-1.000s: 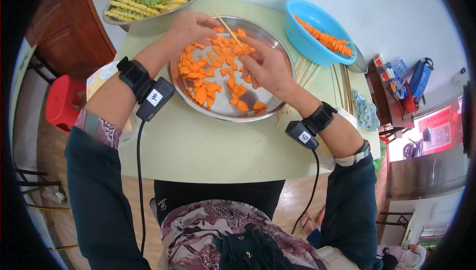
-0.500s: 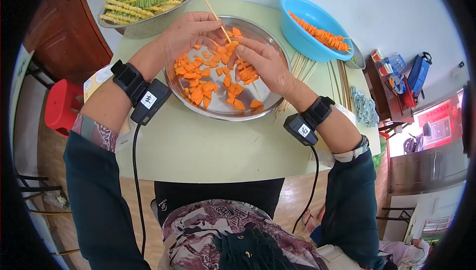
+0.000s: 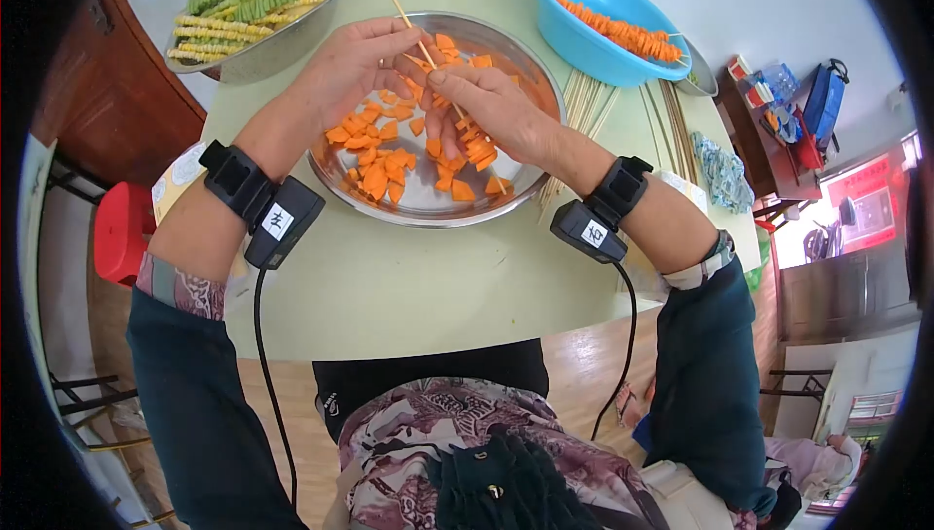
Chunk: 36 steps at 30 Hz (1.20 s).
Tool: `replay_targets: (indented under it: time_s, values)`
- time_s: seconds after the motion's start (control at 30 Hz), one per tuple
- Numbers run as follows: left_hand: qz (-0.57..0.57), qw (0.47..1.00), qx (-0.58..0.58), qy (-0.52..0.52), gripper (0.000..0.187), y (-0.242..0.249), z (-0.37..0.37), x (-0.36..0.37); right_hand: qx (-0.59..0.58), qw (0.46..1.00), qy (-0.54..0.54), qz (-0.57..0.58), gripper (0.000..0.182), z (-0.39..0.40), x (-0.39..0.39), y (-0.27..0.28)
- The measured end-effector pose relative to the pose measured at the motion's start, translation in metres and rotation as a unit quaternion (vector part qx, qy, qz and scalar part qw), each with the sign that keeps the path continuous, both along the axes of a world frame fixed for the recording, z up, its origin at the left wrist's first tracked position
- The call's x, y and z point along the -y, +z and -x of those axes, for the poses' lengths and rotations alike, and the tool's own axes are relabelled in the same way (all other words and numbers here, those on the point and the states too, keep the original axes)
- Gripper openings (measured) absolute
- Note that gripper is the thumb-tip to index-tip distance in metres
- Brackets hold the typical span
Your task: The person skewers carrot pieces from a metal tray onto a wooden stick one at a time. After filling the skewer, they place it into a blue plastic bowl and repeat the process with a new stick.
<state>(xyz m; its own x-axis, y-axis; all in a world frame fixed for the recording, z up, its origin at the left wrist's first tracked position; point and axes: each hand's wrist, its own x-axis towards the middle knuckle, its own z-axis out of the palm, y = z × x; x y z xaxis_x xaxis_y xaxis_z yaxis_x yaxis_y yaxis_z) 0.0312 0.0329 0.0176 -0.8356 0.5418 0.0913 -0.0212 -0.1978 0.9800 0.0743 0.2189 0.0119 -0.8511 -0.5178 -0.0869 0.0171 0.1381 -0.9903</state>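
Observation:
A thin wooden skewer (image 3: pixel 396 2) slants across a round steel tray (image 3: pixel 428 219), with several orange carrot pieces (image 3: pixel 478 146) threaded on its lower part. My left hand (image 3: pixel 362 61) is closed at the upper part of the skewer, thumb and fingertips against it. Lower down, my right hand (image 3: pixel 498 111) closes round the skewer just above the threaded pieces; its fingers partly hide the stick. Loose carrot chunks (image 3: pixel 377 172) lie over the tray floor beneath both hands.
At the back left, a steel basin (image 3: pixel 282 50) holds skewers of green and yellow vegetables. A blue basin (image 3: pixel 605 55) with threaded carrot stands at the back right. Bare skewers (image 3: pixel 586 113) and a crumpled cloth (image 3: pixel 721 172) lie right of the tray. A red stool (image 3: pixel 121 234) stands left.
My right hand has moved slightly up and left along the skewer, closer to my left hand. The carrot piece seen at its fingertips is now hidden. The whole view has shifted a little.

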Motion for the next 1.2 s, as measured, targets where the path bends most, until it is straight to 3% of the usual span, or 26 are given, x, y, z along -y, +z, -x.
replay_targets:
  time_s: [0.13, 0.2, 0.4, 0.67, 0.7, 0.73, 0.87, 0.93, 0.97, 1.03, 1.07, 1.13, 1.2]
  values:
    - [-0.001, 1.000, -0.010, -0.001, 0.020, -0.005, -0.002, 0.000, -0.007, 1.000, 0.012, 0.005, 0.033, -0.001, 0.004, -0.003]
    - [0.008, 0.998, 0.001, 0.061, 0.021, -0.007, -0.003, -0.002, -0.018, 1.000, 0.002, 0.007, 0.032, -0.004, 0.007, 0.000]
    - [0.014, 0.996, 0.024, 0.090, 0.020, -0.015, -0.003, -0.003, 0.052, 0.998, -0.042, -0.014, 0.031, -0.014, 0.017, 0.010]
    - [0.018, 0.995, 0.039, 0.095, 0.020, -0.012, 0.011, 0.011, 0.050, 0.995, -0.035, -0.083, 0.027, -0.023, 0.020, 0.015]
    - [0.020, 0.998, 0.027, 0.046, 0.021, -0.012, 0.013, 0.014, 0.052, 0.995, -0.035, -0.083, 0.027, -0.024, 0.020, 0.012]
    - [0.018, 1.000, 0.013, -0.001, 0.022, -0.010, 0.015, 0.017, 0.040, 0.997, -0.035, -0.053, 0.028, -0.023, 0.020, 0.008]
    - [0.006, 0.999, -0.051, -0.006, 0.024, 0.000, 0.021, 0.024, 0.005, 0.998, -0.062, 0.000, 0.031, -0.011, 0.014, 0.005]
    - [0.057, 0.994, -0.029, 0.091, 0.022, 0.004, 0.018, 0.023, -0.014, 0.995, -0.095, 0.013, 0.033, 0.006, 0.004, -0.006]
    - [0.058, 0.994, -0.030, 0.086, 0.022, 0.004, 0.016, 0.022, -0.030, 0.992, -0.124, 0.023, 0.035, 0.014, -0.001, -0.012]
    - [0.215, 0.971, -0.088, 0.059, 0.020, 0.003, 0.012, 0.019, -0.043, 0.989, -0.141, 0.011, 0.034, 0.020, -0.004, -0.012]
    - [0.218, 0.970, -0.090, 0.053, 0.020, 0.000, 0.010, 0.016, -0.056, 0.987, -0.152, -0.003, 0.034, 0.022, -0.006, -0.013]
    - [0.373, 0.847, -0.371, -0.081, 0.018, -0.009, 0.002, 0.004, -0.079, 0.984, -0.157, -0.022, 0.035, 0.020, -0.003, -0.015]
    - [0.355, 0.844, -0.378, -0.135, 0.020, -0.015, -0.012, -0.010, -0.102, 0.981, -0.162, -0.041, 0.035, 0.018, -0.003, -0.014]
